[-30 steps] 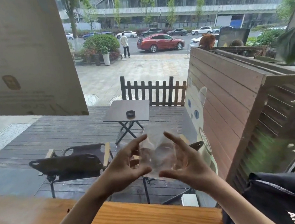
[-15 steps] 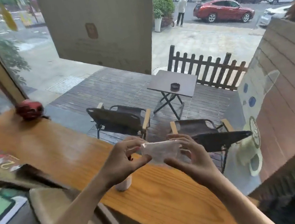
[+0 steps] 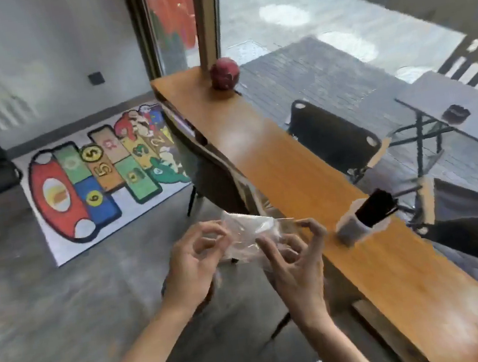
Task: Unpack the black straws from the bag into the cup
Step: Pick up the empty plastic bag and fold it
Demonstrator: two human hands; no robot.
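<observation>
In the head view, the left hand (image 3: 195,260) and the right hand (image 3: 296,260) held a crumpled clear plastic bag (image 3: 249,233) between them above the floor, each hand pinching it with curled fingers, the left at the bag's 9 o'clock edge and the right at its 3 o'clock edge. The black straws (image 3: 375,207) stood in the cup (image 3: 352,228) on the wooden counter (image 3: 292,173), at 3 o'clock from the right hand (cup outline blurred). A red ball-like object (image 3: 224,73) rested at the counter's far end, toward 12 o'clock, and a colourful floor mat (image 3: 99,176) lay at 10 o'clock from the hands.
</observation>
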